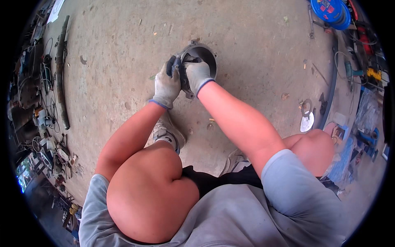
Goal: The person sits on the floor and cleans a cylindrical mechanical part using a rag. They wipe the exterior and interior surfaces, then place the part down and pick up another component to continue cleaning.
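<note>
A round grey metal housing [209,53], open on top with a dark hollow inside, rests on the concrete floor in front of me. Small lugs stick out from its far and near edges. My left hand [167,84], in a pale work glove with dark fingertips, grips the housing's left side. In a matching glove, my right hand [196,74] reaches over the near rim into the opening. Its fingers are curled there and partly hidden, so whatever they hold does not show.
A long dark pipe [61,74] lies at the left beside heaped tools and cables. On the right are a blue reel [329,10], a dark hose [331,86], a metal ring [306,108] and a yellow tool [373,74]. My shoe [168,129] stands close behind the housing.
</note>
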The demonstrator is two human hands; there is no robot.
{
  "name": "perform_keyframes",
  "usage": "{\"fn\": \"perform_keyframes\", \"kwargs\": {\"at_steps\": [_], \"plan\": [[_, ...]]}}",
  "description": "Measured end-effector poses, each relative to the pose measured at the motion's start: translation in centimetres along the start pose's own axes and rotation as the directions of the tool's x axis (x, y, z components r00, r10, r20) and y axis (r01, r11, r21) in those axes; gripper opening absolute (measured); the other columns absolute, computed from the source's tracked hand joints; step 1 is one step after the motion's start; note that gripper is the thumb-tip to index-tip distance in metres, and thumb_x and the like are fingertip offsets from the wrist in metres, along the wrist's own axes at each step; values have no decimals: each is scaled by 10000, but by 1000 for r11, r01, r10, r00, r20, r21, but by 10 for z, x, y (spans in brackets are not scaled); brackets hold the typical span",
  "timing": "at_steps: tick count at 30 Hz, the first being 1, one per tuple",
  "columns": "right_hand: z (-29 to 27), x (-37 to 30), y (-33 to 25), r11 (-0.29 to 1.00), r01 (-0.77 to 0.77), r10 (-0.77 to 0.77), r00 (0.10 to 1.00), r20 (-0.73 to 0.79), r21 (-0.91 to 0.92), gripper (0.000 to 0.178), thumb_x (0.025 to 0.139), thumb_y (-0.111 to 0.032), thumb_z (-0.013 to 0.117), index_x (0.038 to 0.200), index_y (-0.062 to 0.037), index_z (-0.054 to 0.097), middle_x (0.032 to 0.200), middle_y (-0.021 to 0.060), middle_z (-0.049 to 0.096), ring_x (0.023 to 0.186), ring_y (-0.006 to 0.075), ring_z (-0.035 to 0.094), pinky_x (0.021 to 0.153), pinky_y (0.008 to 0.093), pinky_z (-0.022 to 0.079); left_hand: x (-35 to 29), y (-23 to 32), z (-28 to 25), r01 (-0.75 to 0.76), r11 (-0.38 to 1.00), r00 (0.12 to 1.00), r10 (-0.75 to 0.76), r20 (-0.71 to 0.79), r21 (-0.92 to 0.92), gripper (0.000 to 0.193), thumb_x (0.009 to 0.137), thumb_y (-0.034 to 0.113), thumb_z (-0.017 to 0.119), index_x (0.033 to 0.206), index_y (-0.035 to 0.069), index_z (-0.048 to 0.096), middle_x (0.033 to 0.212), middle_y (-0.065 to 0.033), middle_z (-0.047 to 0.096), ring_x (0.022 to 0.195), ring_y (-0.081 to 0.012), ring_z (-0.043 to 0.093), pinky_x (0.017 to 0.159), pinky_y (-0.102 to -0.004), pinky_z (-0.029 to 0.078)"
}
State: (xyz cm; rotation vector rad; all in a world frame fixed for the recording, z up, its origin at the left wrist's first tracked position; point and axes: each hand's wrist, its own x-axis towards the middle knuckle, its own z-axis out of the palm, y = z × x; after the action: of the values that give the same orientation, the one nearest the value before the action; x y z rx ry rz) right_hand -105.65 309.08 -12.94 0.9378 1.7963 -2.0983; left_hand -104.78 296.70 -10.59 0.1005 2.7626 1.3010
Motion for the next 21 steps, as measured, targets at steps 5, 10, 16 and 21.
{"fn": "perform_keyframes", "kwargs": {"at_steps": [5,10,16,21], "plan": [[-27,3,-5,642,481,-248,867,432,-597,302,914,-258,693,1138,-66,758,1063,251,750,992,430,723,882,478,576,1,-15,-6,60,993,998,-61,-9,-101,344,1061,171,550,1357,32,658,1217,-247,735,1168,-395,712,975,-432,561],[-62,23,-57,-257,752,84,644,761,-607,266,962,-125,603,1171,-149,765,1242,183,696,1126,343,719,938,455,595,6,-18,-13,69,987,997,-72,-15,-145,341,1041,169,568,1336,22,655,1161,-277,731,1109,-444,711,932,-454,573],[-59,38,-31,133,482,-351,840,414,-866,322,947,-57,534,1219,-103,700,1231,237,676,1135,433,684,971,526,558,1,-4,-7,108,989,994,-111,-21,-105,338,1053,164,565,1337,4,654,1150,-275,737,1099,-427,727,908,-440,582],[-51,10,-19,266,317,-158,946,283,-910,304,894,-94,593,1179,-45,687,1215,252,704,1167,445,669,1017,519,540,12,-16,-12,55,987,997,-63,-46,-151,330,1046,142,565,1325,0,668,1165,-252,748,1117,-382,733,937,-412,574]]}}
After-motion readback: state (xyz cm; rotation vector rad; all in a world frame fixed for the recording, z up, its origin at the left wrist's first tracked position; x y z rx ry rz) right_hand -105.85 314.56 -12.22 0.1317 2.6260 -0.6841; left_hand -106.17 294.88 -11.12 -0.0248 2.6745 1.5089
